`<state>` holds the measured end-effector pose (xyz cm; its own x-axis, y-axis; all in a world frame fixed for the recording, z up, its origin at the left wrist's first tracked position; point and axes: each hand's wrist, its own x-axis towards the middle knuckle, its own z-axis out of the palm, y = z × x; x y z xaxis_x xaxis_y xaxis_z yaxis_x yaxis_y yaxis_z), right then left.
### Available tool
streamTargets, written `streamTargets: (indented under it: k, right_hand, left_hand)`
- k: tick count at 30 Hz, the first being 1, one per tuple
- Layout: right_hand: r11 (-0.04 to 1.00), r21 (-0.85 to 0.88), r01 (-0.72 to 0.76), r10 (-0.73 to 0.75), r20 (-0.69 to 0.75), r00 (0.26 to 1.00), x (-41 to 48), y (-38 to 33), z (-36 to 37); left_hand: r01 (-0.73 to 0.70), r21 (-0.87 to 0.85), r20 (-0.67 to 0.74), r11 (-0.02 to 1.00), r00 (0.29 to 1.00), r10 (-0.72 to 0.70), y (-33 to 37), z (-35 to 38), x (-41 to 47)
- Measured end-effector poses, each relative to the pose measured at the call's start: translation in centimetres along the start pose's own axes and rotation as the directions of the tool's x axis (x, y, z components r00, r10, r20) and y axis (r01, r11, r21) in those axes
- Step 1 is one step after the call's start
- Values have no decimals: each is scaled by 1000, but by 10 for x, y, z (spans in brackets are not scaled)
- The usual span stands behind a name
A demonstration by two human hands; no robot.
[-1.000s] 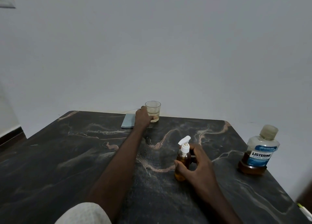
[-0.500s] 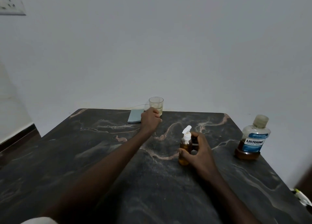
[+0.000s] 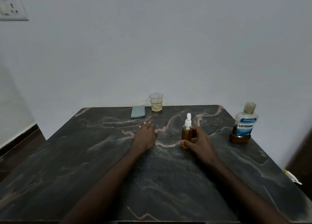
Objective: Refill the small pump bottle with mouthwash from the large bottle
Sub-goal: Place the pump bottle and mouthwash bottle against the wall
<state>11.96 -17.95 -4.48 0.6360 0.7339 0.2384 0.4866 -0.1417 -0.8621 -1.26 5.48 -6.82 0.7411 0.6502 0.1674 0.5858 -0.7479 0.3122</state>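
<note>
Step in hand: steadying the receiving vessel. The right hand (image 3: 199,141) was curled round the lower body of the small pump bottle (image 3: 187,134), which stood upright on the surface (image 3: 101,164) right of centre. The left hand (image 3: 145,136) lay palm-down on the surface with fingers extended, holding nothing.

The pump head was fitted. Amber liquid reached near the small bottle's shoulder. The large bottle (image 3: 244,122) stood capped, with liquid low in its base. No pour was under way, and whether the refill was complete or outstanding could not be determined.

If outstanding, the next move would call for the free left hand to unscrew the pump head while the right held the bottle firm.

Edges: the large bottle stood close to the right edge, well apart from the small bottle. A glass (image 3: 156,102) and a flat grey-blue item (image 3: 138,111) sat at the far edge. Open surface lay between the hands and toward the near side.
</note>
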Motion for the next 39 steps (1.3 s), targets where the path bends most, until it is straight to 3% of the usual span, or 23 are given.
streamTargets:
  k: [7,14,25,39]
  right_hand:
    - [997,-64,-37,28,-130,991,45,3,7]
    - [972,-222,-74,16,-251,968,153,25,35]
    - [948,-292,-127,31,-315,949,266,46,64]
    - [950,-297,-96,3,-300,954,295,51,80]
  left_hand:
    - [17,-97,-34,995,999,-20,0,1,1]
    - [11,-179,-83,984,996,-26,-4,3,3]
    - [28,-197,-109,980,993,-50,-13,16,12]
    - [28,-195,-114,980,992,-51,-9,14,8]
